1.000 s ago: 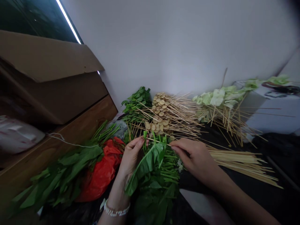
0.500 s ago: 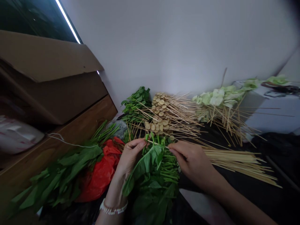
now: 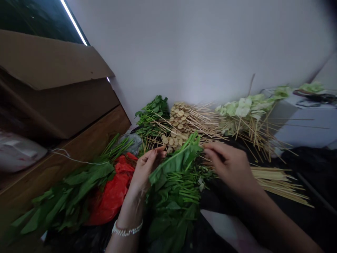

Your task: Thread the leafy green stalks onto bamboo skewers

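Note:
Green leafy stalks (image 3: 175, 163) hang between my hands, with their cut stem ends pointing up and to the right. My right hand (image 3: 230, 165) pinches at their right side, on a thin bamboo skewer that is mostly hidden by the fingers and leaves. To the left of the leaf is my left hand (image 3: 144, 168), its fingers loosely bent and nothing visible between them; a beaded bracelet (image 3: 127, 230) circles that wrist. Directly below lies a pile of leafy greens (image 3: 188, 193), stems stacked to the right.
Skewered pale round slices (image 3: 180, 114) and a green bundle (image 3: 155, 114) lie by the wall. Loose skewers (image 3: 281, 182) are at right, below skewered pale leaves (image 3: 244, 107). More greens (image 3: 71, 193) rest beside a red plastic bag (image 3: 112, 196). A cardboard box (image 3: 63, 105) stands at left.
Both hands held the thin skewer between them; now they are farther apart. The leafy stalks have moved up and right with my right hand, and my left fingers have come off the skewer.

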A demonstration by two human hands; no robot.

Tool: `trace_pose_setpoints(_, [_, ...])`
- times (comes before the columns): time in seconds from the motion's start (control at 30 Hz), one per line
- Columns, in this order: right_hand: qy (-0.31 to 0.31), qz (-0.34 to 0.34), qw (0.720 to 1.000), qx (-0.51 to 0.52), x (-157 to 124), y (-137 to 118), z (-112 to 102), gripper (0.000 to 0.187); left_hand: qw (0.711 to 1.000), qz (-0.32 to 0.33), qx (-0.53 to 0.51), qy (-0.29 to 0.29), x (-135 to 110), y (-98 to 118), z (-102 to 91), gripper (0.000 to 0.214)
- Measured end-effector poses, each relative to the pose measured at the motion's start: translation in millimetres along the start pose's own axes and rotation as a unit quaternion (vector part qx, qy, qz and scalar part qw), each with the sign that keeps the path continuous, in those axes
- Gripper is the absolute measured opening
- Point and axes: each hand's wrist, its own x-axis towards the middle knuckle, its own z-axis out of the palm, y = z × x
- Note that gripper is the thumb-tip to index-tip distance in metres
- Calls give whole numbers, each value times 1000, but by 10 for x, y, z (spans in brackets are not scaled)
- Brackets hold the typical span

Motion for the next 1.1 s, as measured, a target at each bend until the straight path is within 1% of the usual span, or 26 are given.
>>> trace_pose_setpoints(0.07, [74, 16, 997, -27, 56, 78, -116, 14, 998, 22, 59, 5, 38, -66, -60, 36])
trace_pose_setpoints(0.13, [119, 30, 991, -49, 88, 135, -192, 13, 987, 39, 150, -33, 56, -177, -79, 24])
trace_pose_setpoints(0.17, [130, 34, 990, -53, 95, 151, -212, 13, 975, 52, 207, -61, 60, -240, -71, 19])
trace_pose_setpoints(0.2, [133, 34, 989, -54, 98, 159, -220, 13, 955, 70, 273, -89, 61, -303, -53, 16])
trace_pose_setpoints(0.23, [132, 31, 989, -53, 98, 158, -218, 13, 928, 95, 342, -113, 61, -358, -30, 17])
trace_pose_setpoints(0.3, [123, 20, 991, -48, 92, 139, -197, 13, 860, 148, 463, -154, 57, -431, 13, 22])
trace_pose_setpoints(0.33, [118, 15, 992, -47, 89, 125, -182, 13, 829, 166, 506, -171, 55, -445, 23, 24])
trace_pose_setpoints(0.37, [114, 10, 992, -46, 86, 111, -167, 13, 805, 175, 535, -186, 52, -445, 21, 26])
trace_pose_setpoints(0.4, [110, 6, 993, -45, 83, 98, -155, 13, 791, 174, 552, -196, 49, -433, 6, 28])
trace_pose_setpoints(0.43, [106, 2, 993, -45, 81, 87, -144, 14, 784, 167, 563, -201, 47, -413, -19, 30])
trace_pose_setpoints(0.53, [98, -4, 994, -46, 78, 70, -125, 14, 775, 141, 583, -201, 40, -341, -117, 28])
trace_pose_setpoints(0.67, [95, -7, 994, -49, 77, 58, -115, 13, 762, 146, 579, -250, 48, -323, -155, 18])
trace_pose_setpoints(0.73, [96, -7, 994, -52, 78, 48, -114, 12, 764, 159, 574, -247, 66, -343, -135, 13])
trace_pose_setpoints(0.77, [97, -6, 994, -51, 78, 43, -114, 12, 773, 166, 566, -235, 77, -350, -127, 11])
trace_pose_setpoints(0.8, [99, -5, 994, -49, 78, 37, -115, 12, 787, 172, 551, -218, 88, -352, -123, 11])
trace_pose_setpoints(0.87, [96, 1, 995, -37, 76, 26, -121, 12, 832, 189, 494, -164, 109, -334, -130, 11])
trace_pose_setpoints(0.93, [88, 11, 996, -16, 72, 16, -133, 13, 882, 200, 419, -87, 124, -291, -149, 13])
trace_pose_setpoints(1.0, [75, 17, 997, 2, 65, 5, -147, 13, 921, 208, 330, 11, 135, -240, -168, 14])
trace_pose_setpoints(1.03, [68, 17, 997, 9, 62, -1, -152, 14, 934, 211, 282, 61, 139, -215, -175, 16])
trace_pose_setpoints(1.1, [50, 12, 998, 19, 54, -15, -152, 14, 948, 213, 187, 146, 146, -175, -179, 22])
